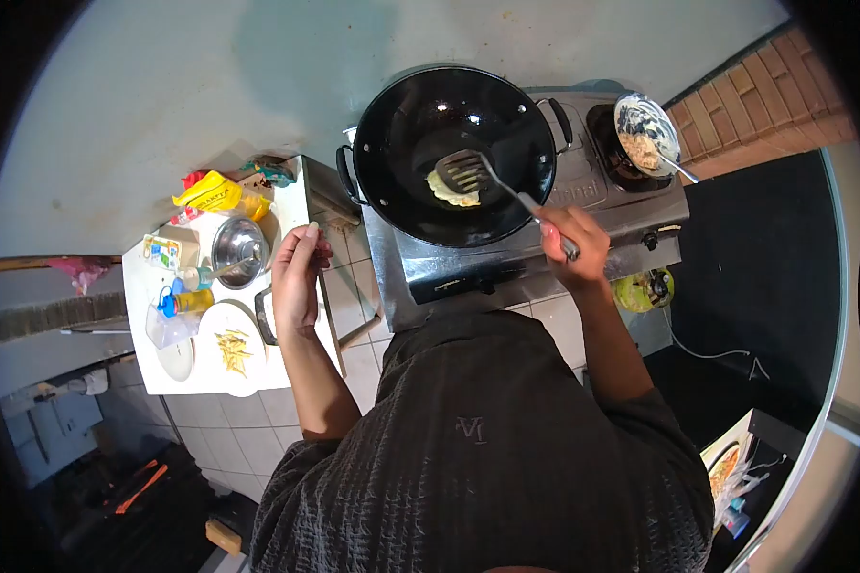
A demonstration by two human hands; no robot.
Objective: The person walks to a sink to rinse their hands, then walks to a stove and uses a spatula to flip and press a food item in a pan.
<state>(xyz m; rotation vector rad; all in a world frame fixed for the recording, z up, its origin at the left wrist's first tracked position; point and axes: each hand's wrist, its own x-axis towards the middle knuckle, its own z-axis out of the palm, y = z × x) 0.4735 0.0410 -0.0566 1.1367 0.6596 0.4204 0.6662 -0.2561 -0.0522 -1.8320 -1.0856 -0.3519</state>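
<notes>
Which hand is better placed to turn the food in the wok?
Probably the right hand: it grips the spatula, whose blade lies on the pale food in the wok. The left hand is raised over the side table, holding nothing visible.

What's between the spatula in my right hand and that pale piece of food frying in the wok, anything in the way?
Nothing visible. The right hand holds the spatula, whose slotted blade already lies over the food in the wok. The left hand is off to the side.
</notes>
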